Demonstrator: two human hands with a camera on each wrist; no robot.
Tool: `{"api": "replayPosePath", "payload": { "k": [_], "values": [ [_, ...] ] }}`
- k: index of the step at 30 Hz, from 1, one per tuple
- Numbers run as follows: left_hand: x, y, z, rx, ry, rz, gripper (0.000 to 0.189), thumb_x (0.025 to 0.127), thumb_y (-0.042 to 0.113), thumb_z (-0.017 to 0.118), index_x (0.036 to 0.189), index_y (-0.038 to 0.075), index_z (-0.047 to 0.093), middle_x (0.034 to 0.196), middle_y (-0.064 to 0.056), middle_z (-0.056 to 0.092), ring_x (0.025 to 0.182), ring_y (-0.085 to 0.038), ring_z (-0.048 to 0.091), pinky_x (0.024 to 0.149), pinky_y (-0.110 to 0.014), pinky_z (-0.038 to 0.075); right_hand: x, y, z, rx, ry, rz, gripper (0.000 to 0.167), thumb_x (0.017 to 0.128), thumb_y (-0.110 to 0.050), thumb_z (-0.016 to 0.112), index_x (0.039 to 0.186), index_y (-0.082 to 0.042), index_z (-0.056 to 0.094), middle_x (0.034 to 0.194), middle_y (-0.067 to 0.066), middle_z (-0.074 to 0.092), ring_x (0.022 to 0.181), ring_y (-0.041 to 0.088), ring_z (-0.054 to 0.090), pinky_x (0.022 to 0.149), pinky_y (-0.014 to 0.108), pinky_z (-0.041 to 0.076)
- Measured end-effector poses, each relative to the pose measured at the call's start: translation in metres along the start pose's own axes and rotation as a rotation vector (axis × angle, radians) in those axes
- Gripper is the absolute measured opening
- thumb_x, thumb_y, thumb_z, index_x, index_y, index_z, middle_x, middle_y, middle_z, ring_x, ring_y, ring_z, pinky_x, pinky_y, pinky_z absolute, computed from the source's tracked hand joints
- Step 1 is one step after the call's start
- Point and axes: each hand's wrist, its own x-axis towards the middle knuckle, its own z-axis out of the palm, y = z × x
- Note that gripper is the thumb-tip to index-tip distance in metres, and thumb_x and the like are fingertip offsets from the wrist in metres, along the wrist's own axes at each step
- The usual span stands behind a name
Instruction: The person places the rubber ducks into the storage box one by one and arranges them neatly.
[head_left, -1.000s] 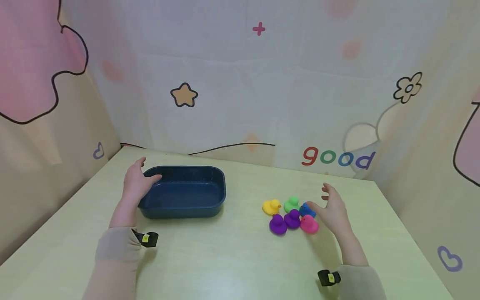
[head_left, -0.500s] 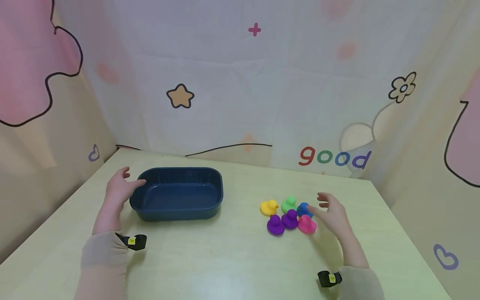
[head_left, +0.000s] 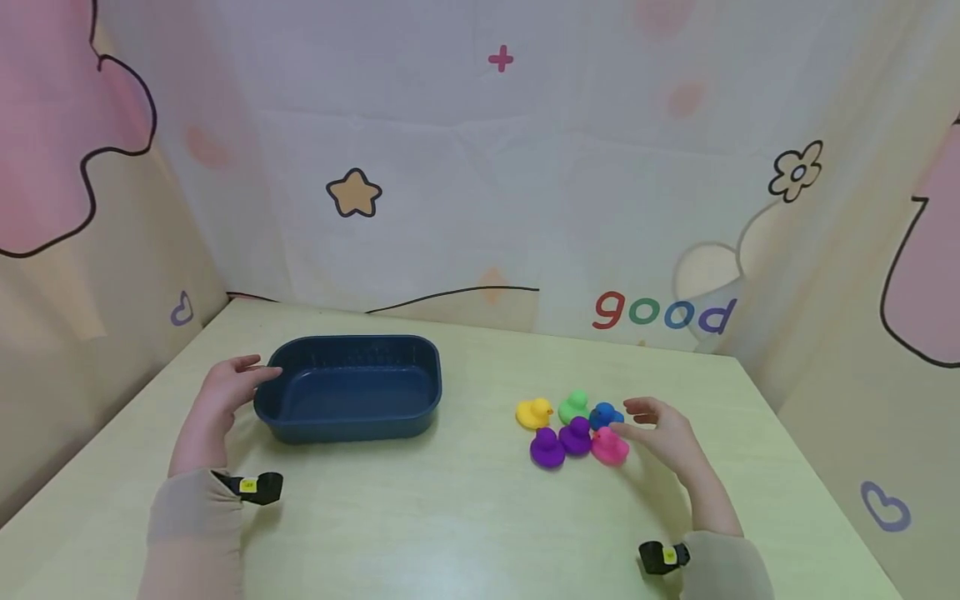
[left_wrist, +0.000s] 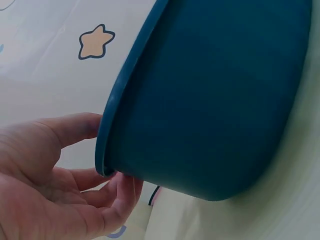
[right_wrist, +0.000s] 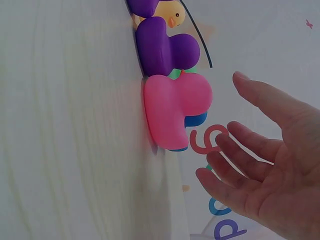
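Observation:
A dark blue rectangular plastic basin [head_left: 348, 429] stands on the left of the table. My left hand [head_left: 228, 386] holds its left rim, thumb over the edge; in the left wrist view the curled fingers [left_wrist: 122, 200] lie against the outside under the rim. My right hand [head_left: 667, 433] hovers beside a cluster of rubber ducks, fingers spread and loosely bent with nothing between them. Nearest to it are the pink duck [head_left: 611, 447] and the blue duck [head_left: 604, 416]. Two purple ducks [head_left: 575, 437], a green duck [head_left: 574, 407] and a yellow duck [head_left: 535, 413] sit close by.
The pale table [head_left: 450, 517] ends at a printed curtain [head_left: 450, 208] behind and at both sides. A stretch of tabletop separates the basin from the ducks. Black wrist cameras [head_left: 260, 488] sit on both forearms.
My left hand has shifted left and lowered, its fingers drawing in at the basin's rim. My right hand has sunk a little toward the ducks. The view has swung slightly right.

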Motion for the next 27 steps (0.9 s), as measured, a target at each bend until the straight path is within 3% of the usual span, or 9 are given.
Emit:
{"api": "replayPosePath", "payload": {
  "k": [10, 14, 16, 18, 22, 25, 27],
  "values": [
    [0.002, -0.005, -0.002, -0.022, 0.004, 0.008, 0.067, 0.101, 0.031, 0.048, 0.151, -0.006, 0.024, 0.156, -0.03, 0.024, 0.139, -0.043, 0.036, 0.115, -0.051, 0.032, 0.001, 0.002, 0.005, 0.0, -0.048, 0.034, 0.071, 0.084, -0.044, 0.074, 0.134, 0.001, 0.052, 0.135, 0.024, 0.054, 0.126, 0.04, 0.048, 0.1, 0.054, 0.045],
    [0.005, -0.007, -0.003, -0.036, -0.009, 0.021, 0.064, 0.101, 0.027, 0.05, 0.151, -0.004, 0.026, 0.154, -0.029, 0.029, 0.13, -0.031, 0.047, 0.113, -0.046, 0.037, 0.0, 0.003, 0.005, 0.008, -0.058, 0.033, 0.07, 0.085, -0.043, 0.074, 0.134, 0.002, 0.052, 0.135, 0.024, 0.055, 0.126, 0.04, 0.049, 0.101, 0.054, 0.045],
    [0.005, -0.009, -0.004, -0.033, -0.022, 0.015, 0.063, 0.101, 0.026, 0.051, 0.151, -0.003, 0.027, 0.155, -0.028, 0.03, 0.115, -0.018, 0.055, 0.107, -0.038, 0.045, 0.0, 0.004, 0.005, 0.008, -0.065, 0.032, 0.07, 0.085, -0.042, 0.074, 0.134, 0.002, 0.052, 0.134, 0.024, 0.055, 0.125, 0.04, 0.049, 0.1, 0.053, 0.046],
    [0.004, -0.011, -0.005, -0.037, -0.035, 0.003, 0.063, 0.101, 0.026, 0.051, 0.152, -0.003, 0.027, 0.155, -0.027, 0.03, 0.099, -0.002, 0.055, 0.095, -0.025, 0.052, 0.0, 0.005, 0.006, 0.006, -0.076, 0.035, 0.07, 0.085, -0.042, 0.074, 0.135, 0.001, 0.051, 0.134, 0.023, 0.055, 0.124, 0.04, 0.05, 0.099, 0.052, 0.047],
    [0.004, -0.013, -0.005, -0.055, -0.044, -0.005, 0.065, 0.1, 0.026, 0.054, 0.151, -0.004, 0.028, 0.153, -0.028, 0.031, 0.078, 0.012, 0.049, 0.071, -0.011, 0.048, 0.0, 0.006, 0.008, 0.005, -0.095, 0.048, 0.072, 0.084, -0.043, 0.075, 0.136, 0.0, 0.051, 0.134, 0.023, 0.055, 0.123, 0.039, 0.05, 0.098, 0.05, 0.049],
    [0.004, -0.014, -0.006, -0.07, -0.042, -0.009, 0.066, 0.098, 0.026, 0.057, 0.15, -0.005, 0.03, 0.137, -0.023, 0.05, 0.074, 0.012, 0.052, 0.069, -0.011, 0.05, 0.0, 0.006, 0.01, 0.008, -0.1, 0.057, 0.071, 0.083, -0.042, 0.075, 0.136, 0.0, 0.051, 0.133, 0.022, 0.055, 0.122, 0.038, 0.051, 0.097, 0.05, 0.049],
    [0.004, -0.014, -0.007, -0.081, -0.045, -0.017, 0.067, 0.097, 0.026, 0.059, 0.15, -0.004, 0.031, 0.118, -0.007, 0.061, 0.074, 0.01, 0.053, 0.069, -0.012, 0.05, -0.001, 0.005, 0.01, 0.015, -0.104, 0.058, 0.07, 0.084, -0.04, 0.076, 0.135, 0.0, 0.051, 0.132, 0.021, 0.056, 0.122, 0.038, 0.051, 0.097, 0.05, 0.049]
  ]
}}
